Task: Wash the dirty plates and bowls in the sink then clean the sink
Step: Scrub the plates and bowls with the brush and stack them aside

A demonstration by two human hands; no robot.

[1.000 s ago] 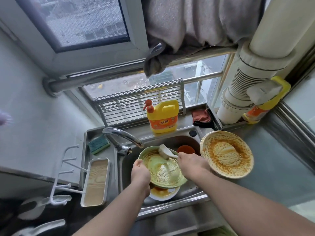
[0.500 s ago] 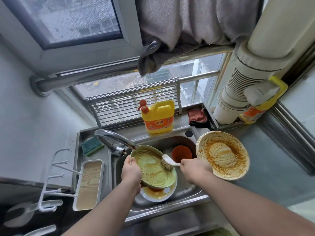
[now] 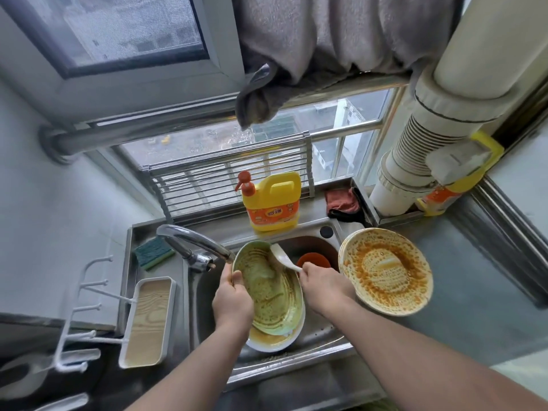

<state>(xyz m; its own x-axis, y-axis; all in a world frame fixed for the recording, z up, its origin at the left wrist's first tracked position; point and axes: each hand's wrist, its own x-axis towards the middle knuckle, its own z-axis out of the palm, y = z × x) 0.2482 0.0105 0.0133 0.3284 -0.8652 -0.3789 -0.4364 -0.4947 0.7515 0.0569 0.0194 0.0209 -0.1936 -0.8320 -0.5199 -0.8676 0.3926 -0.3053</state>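
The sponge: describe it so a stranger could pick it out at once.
Start at the steel sink under the window, then go to the curved faucet on its left side. The sponge lies flat on the steel ledge just left of the faucet. It is the only small blue-green block there, with a yellow edge.

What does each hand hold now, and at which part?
The left hand grips the green plate at its left rim. The right hand holds the white brush by its handle end.

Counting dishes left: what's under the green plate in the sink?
Under the green plate, a white plate with orange residue shows at its near edge. The rest, and anything beneath, is covered.
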